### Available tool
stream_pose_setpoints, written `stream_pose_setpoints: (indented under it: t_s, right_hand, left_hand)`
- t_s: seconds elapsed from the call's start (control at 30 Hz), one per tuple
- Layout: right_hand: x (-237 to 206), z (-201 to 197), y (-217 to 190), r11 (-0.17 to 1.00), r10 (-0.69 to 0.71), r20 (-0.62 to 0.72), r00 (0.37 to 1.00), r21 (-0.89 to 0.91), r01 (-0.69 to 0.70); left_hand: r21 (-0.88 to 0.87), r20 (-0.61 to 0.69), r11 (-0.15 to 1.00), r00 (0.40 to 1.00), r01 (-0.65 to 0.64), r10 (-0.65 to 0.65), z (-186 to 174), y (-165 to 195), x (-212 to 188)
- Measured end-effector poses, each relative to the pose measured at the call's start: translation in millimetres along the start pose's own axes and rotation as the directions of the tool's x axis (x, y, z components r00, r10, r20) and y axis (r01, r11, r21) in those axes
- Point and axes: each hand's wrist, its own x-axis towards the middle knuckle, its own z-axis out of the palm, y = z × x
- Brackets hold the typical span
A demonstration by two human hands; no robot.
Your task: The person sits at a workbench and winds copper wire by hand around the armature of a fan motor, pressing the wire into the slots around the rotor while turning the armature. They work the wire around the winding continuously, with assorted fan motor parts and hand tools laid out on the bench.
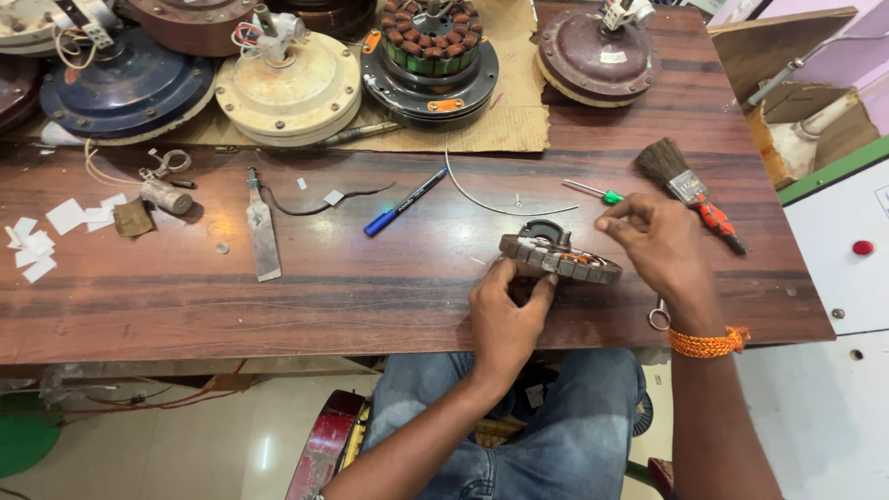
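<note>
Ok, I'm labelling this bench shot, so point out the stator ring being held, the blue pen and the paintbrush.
stator ring (561,259), head view, on its slotted outer edge.
blue pen (404,203), head view, mid-barrel.
paintbrush (661,160), head view, on the dark bristles.

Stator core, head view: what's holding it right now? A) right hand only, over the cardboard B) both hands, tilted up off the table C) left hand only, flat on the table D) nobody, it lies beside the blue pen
B: the left hand grips the near edge of the stator core from below while the right hand pinches at its far right side, and the core sits tilted above the wooden table.
</note>
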Motion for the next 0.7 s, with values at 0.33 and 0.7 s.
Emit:
stream_pose_setpoints:
  t_s: [0.33,0.7]
  right_hand:
    - [-45,-51,0,0.975,0.109,-0.101,0.989,0.206,-0.086]
    - [-109,-65,-69,0.965,0.205,0.197,0.959,0.123,-0.231]
  left_hand:
    - [0.173,0.462,0.636,0.632,-0.752,0.622,-48,24,55]
    - [0.080,0.524,0.718,0.642,-0.691,0.560,-51,19,66]
